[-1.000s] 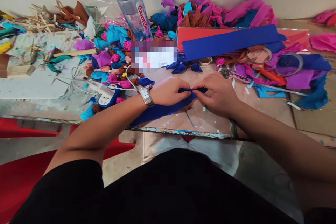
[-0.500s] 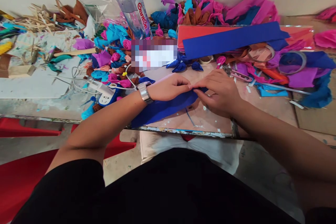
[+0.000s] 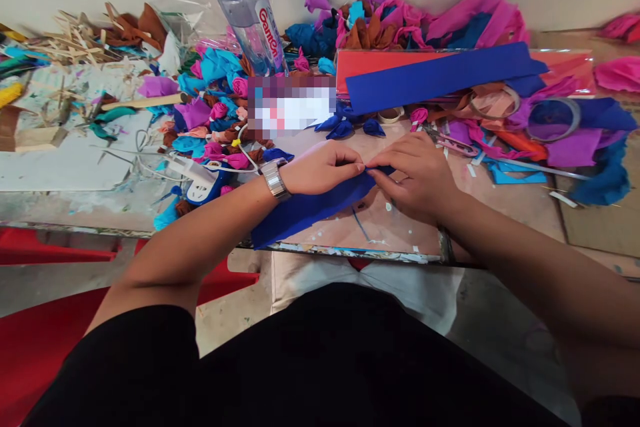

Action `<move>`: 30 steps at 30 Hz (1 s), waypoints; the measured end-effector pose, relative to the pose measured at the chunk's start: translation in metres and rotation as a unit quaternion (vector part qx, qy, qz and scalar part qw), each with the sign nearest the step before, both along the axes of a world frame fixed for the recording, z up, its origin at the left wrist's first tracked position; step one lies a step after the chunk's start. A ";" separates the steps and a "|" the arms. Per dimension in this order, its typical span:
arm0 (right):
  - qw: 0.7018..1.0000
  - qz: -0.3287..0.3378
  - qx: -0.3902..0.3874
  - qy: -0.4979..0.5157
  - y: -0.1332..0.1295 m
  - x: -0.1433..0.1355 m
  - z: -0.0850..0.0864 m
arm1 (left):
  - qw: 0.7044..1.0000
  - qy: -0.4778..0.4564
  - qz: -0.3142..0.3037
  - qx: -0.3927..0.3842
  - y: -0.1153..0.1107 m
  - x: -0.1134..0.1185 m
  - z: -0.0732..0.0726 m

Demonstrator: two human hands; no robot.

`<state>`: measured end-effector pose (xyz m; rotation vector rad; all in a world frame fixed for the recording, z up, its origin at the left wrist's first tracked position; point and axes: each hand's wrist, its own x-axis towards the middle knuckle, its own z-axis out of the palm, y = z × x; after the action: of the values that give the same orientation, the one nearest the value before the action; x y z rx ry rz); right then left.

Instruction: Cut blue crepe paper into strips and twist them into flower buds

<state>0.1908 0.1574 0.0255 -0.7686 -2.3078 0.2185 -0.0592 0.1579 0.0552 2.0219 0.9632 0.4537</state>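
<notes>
A long blue crepe paper strip (image 3: 305,213) slants over the near part of the table, its left end reaching the front edge. My left hand (image 3: 325,168), with a metal watch on the wrist, pinches the strip's upper edge between thumb and fingers. Close against it, my right hand (image 3: 415,177) grips the same edge at the right end, thumb below and fingers on top. The fingertips of both hands nearly meet, and the paper between them is mostly hidden. Beyond the hands lie small folded blue paper pieces (image 3: 343,129).
Past the hands, a wider blue paper strip (image 3: 440,77) rests on a red packet (image 3: 565,70). A water bottle (image 3: 253,23) stands at the back. A box cutter (image 3: 455,142), tape rolls (image 3: 554,119), a power socket (image 3: 201,185) and heaps of coloured paper surround the work area.
Both hands keep their pinch on the blue strip with hardly any movement. The strip's left end hangs slightly lower, and the whole view has shifted a little.
</notes>
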 end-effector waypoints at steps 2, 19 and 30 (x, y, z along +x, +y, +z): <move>1.000 0.003 0.003 0.010 0.000 0.000 -0.001 | 1.000 0.013 0.002 0.019 -0.002 0.001 0.001; 0.998 0.024 -0.052 0.040 0.002 -0.005 -0.004 | 0.968 0.162 -0.007 0.193 -0.018 0.006 0.009; 0.992 0.047 -0.110 0.025 0.004 -0.007 -0.006 | 0.954 0.178 -0.024 0.241 -0.023 0.010 0.006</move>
<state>0.1843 0.1613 0.0191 -0.7518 -2.2986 0.5369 -0.0490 0.1352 0.0612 2.6298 1.0914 0.3223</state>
